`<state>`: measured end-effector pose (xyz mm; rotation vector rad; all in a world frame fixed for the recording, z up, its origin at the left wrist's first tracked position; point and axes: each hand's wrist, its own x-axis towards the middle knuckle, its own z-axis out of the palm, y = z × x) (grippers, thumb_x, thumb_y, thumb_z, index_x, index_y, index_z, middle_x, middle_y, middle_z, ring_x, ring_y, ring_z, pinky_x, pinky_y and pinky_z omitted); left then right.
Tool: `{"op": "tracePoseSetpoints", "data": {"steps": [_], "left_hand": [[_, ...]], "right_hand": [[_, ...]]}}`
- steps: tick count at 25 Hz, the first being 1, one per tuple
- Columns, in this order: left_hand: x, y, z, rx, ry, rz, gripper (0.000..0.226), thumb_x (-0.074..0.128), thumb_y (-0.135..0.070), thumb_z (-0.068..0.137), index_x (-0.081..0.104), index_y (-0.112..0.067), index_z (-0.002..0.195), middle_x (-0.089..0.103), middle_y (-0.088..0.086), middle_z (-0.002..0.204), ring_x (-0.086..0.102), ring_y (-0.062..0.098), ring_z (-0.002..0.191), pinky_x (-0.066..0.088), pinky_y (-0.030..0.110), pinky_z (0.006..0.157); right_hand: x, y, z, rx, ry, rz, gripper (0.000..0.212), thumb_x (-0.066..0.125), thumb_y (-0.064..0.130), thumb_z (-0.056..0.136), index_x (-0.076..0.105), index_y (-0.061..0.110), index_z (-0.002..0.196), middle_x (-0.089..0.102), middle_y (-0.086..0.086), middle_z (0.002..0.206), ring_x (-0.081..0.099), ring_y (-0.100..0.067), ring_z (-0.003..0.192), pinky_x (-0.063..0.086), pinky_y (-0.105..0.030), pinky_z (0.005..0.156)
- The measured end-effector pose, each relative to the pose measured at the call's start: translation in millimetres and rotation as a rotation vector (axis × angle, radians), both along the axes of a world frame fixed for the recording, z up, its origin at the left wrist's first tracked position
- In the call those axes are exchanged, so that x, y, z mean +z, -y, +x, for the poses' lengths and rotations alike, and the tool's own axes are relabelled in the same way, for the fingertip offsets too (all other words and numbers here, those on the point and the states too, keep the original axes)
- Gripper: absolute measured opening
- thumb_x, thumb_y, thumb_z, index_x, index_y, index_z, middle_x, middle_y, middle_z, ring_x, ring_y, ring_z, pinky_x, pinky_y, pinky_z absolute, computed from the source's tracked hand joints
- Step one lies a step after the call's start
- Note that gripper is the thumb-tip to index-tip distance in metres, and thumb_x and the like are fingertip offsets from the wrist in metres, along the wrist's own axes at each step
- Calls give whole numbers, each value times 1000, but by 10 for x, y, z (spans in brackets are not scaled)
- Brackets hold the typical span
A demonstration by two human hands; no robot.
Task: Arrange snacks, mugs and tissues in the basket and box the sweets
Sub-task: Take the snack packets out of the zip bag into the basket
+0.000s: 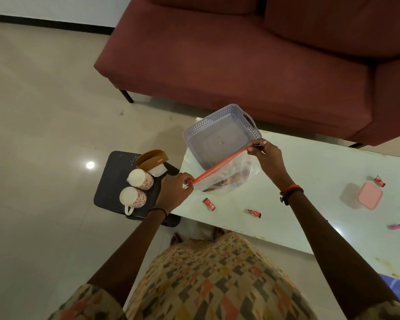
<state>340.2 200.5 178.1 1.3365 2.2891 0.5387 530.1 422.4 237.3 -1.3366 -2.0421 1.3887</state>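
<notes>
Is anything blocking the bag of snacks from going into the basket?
Nothing visible. Both hands, left and right, hold the snack bag by its red zip edge right at the basket, which looks nearly empty inside.

Illumination is dim and warm, from overhead. A small bright glare spot (90,165) reflects off the glossy floor (39,107). The desk (310,181) shows faint sheen. Wide-angle distortion bends lines near frame edges. Slight softness throughout; shadows are diffuse.
</notes>
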Motion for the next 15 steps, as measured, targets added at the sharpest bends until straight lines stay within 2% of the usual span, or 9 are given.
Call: {"op": "tracePoseSetpoints", "data": {"steps": [1,3,6,8,11,13,15], "left_hand": [[28,-52,31,-21,52,18,22,58,-30,88,63,-18,106,71,1,101,65,14,93,48,38,95],[95,-201,125,-28,163,40,28,54,-31,92,61,-17,115,70,3,107,65,13,97,53,29,88],[169,-434,241,-36,220,54,30,51,-33,93,62,-16,115,70,2,108,60,5,94,44,15,81],[208,-551,279,-62,239,27,26,52,-30,93,64,-14,109,70,4,105,59,7,91,43,16,80],[228,-670,315,-74,259,-9,19,54,-27,91,63,-12,97,70,7,95,64,18,87,51,27,78],[243,-720,351,-47,263,4,15,56,-26,89,60,-12,92,69,7,91,62,16,81,51,28,77],[261,-766,385,-23,262,46,14,56,-24,89,60,-11,90,68,9,90,60,14,79,49,23,74]], "right_hand": [[21,12,9,23,7,7,16,56,7,93,63,-2,105,69,-19,108,67,-25,98,45,-12,83],[53,32,23,66,22,39,15,57,6,92,64,-1,104,70,-18,108,65,-23,99,44,-11,83],[95,33,44,108,47,85,14,58,7,92,65,0,103,70,-16,108,61,-17,97,43,-18,87],[121,14,71,116,54,88,14,58,7,92,65,1,102,69,-16,108,59,-15,97,42,-20,88],[137,-24,130,114,58,95,13,59,9,92,65,2,101,69,-15,108,61,-19,101,41,-20,89],[117,-56,158,97,64,100,15,59,10,92,65,1,103,69,-15,109,60,-17,100,42,-15,88],[89,-83,176,80,87,126,16,59,9,92,65,1,105,69,-16,110,61,-15,97,42,-7,85]]}}
